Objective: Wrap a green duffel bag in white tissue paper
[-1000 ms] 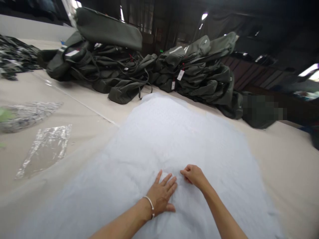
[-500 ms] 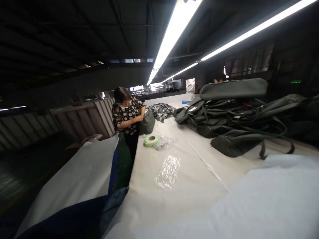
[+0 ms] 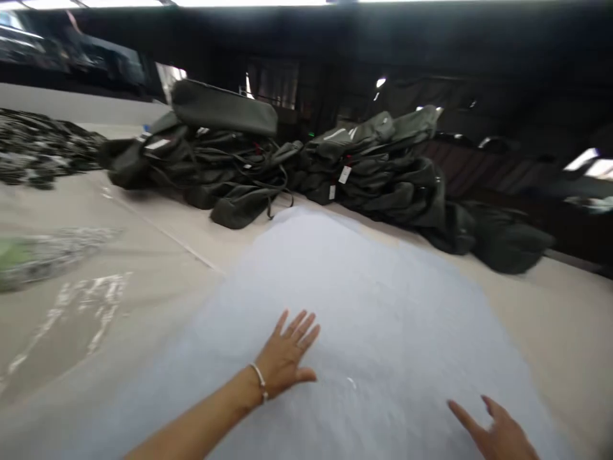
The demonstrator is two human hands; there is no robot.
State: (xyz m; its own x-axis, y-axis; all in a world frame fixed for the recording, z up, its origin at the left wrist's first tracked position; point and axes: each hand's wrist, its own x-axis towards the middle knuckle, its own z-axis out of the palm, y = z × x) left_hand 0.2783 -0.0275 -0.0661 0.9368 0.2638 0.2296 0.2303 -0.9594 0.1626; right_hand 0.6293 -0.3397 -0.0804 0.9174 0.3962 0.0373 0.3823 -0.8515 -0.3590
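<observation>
My left hand [image 3: 286, 361], with a bracelet [image 3: 260, 382] at the wrist, is over a large pale bluish-white sheet [image 3: 373, 300], fingers spread and palm down. It looks flat on the sheet, though contact is hard to make out. At the lower right edge my right hand [image 3: 498, 431] is partly in view above the same sheet, thumb and a finger apart, holding nothing that I can see. Rows of dark grey-green bags [image 3: 378, 185] lie piled past the sheet's far edge, some with white tags [image 3: 344, 174].
A clear plastic bag [image 3: 90, 306] lies on the cream table [image 3: 158, 262] to the left. Behind it are a blurred green roll [image 3: 13, 253] and crinkled clear plastic [image 3: 71, 249]. A heap of dark straps or small pieces [image 3: 38, 147] sits at the far left.
My view has swung right and down, bringing both my hands into sight over the sheet. The co-worker at the left has left the view, and more piled bags show on the right.
</observation>
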